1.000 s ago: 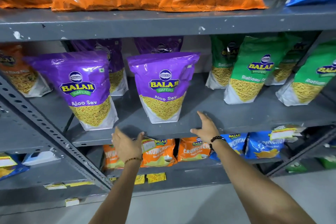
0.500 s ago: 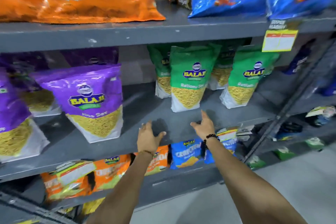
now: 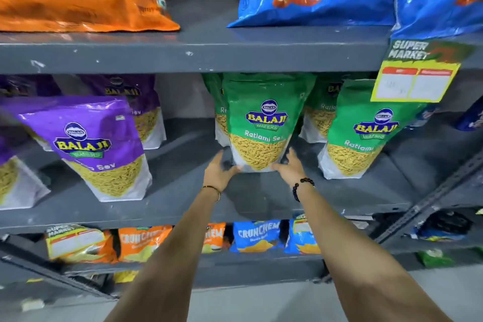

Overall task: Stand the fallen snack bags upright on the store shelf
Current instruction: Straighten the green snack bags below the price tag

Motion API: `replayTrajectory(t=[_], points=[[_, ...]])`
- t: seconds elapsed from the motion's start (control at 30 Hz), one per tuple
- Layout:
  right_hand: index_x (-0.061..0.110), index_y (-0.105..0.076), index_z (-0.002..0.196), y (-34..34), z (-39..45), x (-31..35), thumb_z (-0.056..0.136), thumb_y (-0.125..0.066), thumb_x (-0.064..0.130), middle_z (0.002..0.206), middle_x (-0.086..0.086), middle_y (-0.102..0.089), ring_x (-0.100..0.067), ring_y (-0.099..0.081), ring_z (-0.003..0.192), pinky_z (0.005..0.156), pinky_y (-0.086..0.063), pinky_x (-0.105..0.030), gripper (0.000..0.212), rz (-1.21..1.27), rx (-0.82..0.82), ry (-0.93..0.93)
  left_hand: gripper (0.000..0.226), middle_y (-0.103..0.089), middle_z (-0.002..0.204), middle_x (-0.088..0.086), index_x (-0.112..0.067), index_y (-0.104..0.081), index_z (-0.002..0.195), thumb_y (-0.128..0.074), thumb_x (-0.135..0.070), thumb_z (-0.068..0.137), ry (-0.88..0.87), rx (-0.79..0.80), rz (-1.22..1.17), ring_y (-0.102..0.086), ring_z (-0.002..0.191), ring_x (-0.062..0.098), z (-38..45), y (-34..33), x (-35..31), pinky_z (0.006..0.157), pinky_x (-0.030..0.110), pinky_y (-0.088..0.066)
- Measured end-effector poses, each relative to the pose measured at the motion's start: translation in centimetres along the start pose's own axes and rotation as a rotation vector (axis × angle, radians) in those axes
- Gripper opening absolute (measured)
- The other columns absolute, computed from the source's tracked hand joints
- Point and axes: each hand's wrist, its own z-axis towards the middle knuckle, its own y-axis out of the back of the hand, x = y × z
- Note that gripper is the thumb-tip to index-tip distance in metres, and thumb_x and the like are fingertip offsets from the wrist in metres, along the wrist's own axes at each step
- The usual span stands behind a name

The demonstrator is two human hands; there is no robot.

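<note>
Both hands cup the base of the front green bag (image 3: 262,123), one at each lower corner: left hand (image 3: 218,172) against the left corner, right hand (image 3: 290,168) against the right, fingers spread wide, palms facing in. Contact looks light; cannot tell whether this is a firm grip or just a steadying touch. Bag sits on the middle shelf (image 3: 183,191), well back from its front lip, long axis vertical with the top tilted slightly back toward more green bags close behind it. Both hands equally near; the bag lies straight ahead between them. Judgement: it is roughly upright, so the step is squaring or drawing it forward. Room: bare shelf in front of the base and to the left as far as the purple bag (image 3: 91,149); on the right a second green bag (image 3: 366,133) stands near, so little sideways margin there. Bag top sits close under the upper shelf's edge, so lifting room is slight. A price tag (image 3: 415,81) hangs off that edge, upper right.
</note>
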Motion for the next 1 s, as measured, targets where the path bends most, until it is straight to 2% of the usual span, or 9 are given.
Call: replayTrajectory(t=[0.07, 0.17, 0.23, 0.3, 0.37, 0.47, 0.57, 0.73, 1.0], points=[[0.015, -0.012, 0.149, 0.0, 0.7, 0.2, 0.074, -0.074, 0.020, 0.156, -0.002, -0.024, -0.023, -0.026, 0.143, 0.116, -0.027, -0.045, 0.098, 0.018, 0.020, -0.002, 0.078, -0.036, 0.150, 0.010, -0.011, -0.026, 0.145, -0.068, -0.027, 0.082, -0.001, 0.013, -0.007, -0.035, 0.138, 0.027, 0.6, -0.3, -0.5, 0.110, 0.038, -0.031], [0.022, -0.029, 0.141, 0.5, 4.2, -2.6, 0.044, -0.079, 0.049, 0.150, -0.001, -0.038, -0.021, -0.038, 0.137, 0.112, -0.033, -0.049, 0.113, 0.020, 0.069, 0.010, 0.080, -0.044, 0.145, 0.008, -0.015, -0.029, 0.145, -0.068, -0.038, 0.079, 0.019, 0.066, -0.025, -0.039, 0.135, 0.027, 1.3, -0.7, -0.6, 0.113, 0.042, -0.031], [0.030, -0.047, 0.121, 0.7, 6.3, -4.6, 0.041, -0.078, 0.053, 0.137, 0.004, -0.048, -0.020, -0.044, 0.131, 0.110, -0.035, -0.051, 0.089, -0.001, 0.115, 0.009, 0.085, -0.054, 0.137, 0.003, -0.024, -0.039, 0.139, -0.064, -0.062, 0.066, -0.008, 0.090, -0.012, -0.047, 0.128, 0.028, 2.9, -1.5, 1.2, 0.114, 0.053, -0.027], [0.036, -0.047, 0.100, 0.7, 5.2, -3.7, 0.045, -0.077, 0.051, 0.117, 0.004, -0.048, -0.026, -0.048, 0.126, 0.108, -0.037, -0.052, 0.064, -0.024, 0.106, 0.016, 0.090, -0.060, 0.129, -0.002, -0.029, -0.047, 0.130, -0.056, -0.077, 0.054, -0.014, 0.106, -0.024, -0.053, 0.121, 0.024, 5.7, -2.7, 4.7, 0.113, 0.057, -0.026], [0.023, -0.047, 0.114, 0.5, 3.7, -2.4, 0.056, -0.079, 0.042, 0.113, 0.001, -0.049, -0.030, -0.049, 0.125, 0.107, -0.039, -0.052, 0.068, -0.032, 0.091, 0.041, 0.095, -0.060, 0.131, -0.003, -0.030, -0.048, 0.129, -0.056, -0.082, 0.050, -0.004, 0.107, -0.046, -0.053, 0.122, 0.022, 7.1, -3.2, 6.4, 0.114, 0.057, -0.024], [0.016, -0.047, 0.112, 0.1, 1.1, -0.6, 0.076, -0.073, 0.016, 0.112, -0.004, -0.058, -0.027, -0.055, 0.114, 0.104, -0.042, -0.045, 0.044, -0.046, 0.081, 0.080, 0.071, -0.061, 0.130, 0.004, -0.021, -0.051, 0.127, -0.065, -0.058, 0.068, -0.008, 0.097, -0.038, -0.054, 0.119, 0.022, 3.3, -1.5, 2.3, 0.114, 0.052, -0.027], [0.012, -0.047, 0.114, -0.5, -0.4, -0.1, 0.079, -0.069, 0.012, 0.121, -0.009, -0.060, -0.024, -0.055, 0.113, 0.101, -0.043, -0.040, 0.041, -0.048, 0.108, 0.107, 0.038, -0.063, 0.122, 0.010, -0.009, -0.055, 0.122, -0.063, -0.020, 0.086, -0.017, 0.091, -0.084, -0.054, 0.105, 0.018, 0.8, -0.2, 0.4, 0.107, 0.043, -0.040], [0.013, -0.048, 0.110, -1.6, -1.8, -0.6, 0.079, -0.069, 0.011, 0.126, -0.013, -0.060, -0.026, -0.056, 0.117, 0.104, -0.043, -0.047, 0.038, -0.072, 0.118, 0.135, 0.035, -0.062, 0.124, 0.011, -0.007, -0.054, 0.121, -0.061, -0.014, 0.087, -0.034, 0.084, -0.118, -0.054, 0.103, 0.016, -0.9, 1.1, 1.5, 0.102, 0.035, -0.043], [0.013, -0.049, 0.113, -2.1, -3.9, -1.5, 0.078, -0.070, 0.016, 0.127, -0.012, -0.060, -0.027, -0.055, 0.119, 0.104, -0.043, -0.049, 0.041, -0.118, 0.133, 0.142, 0.036, -0.060, 0.129, 0.010, -0.008, -0.054, 0.121, -0.060, -0.018, 0.088, -0.033, 0.061, -0.115, -0.054, 0.118, 0.024, -2.9, 1.8, 2.7, 0.104, 0.038, -0.040]])
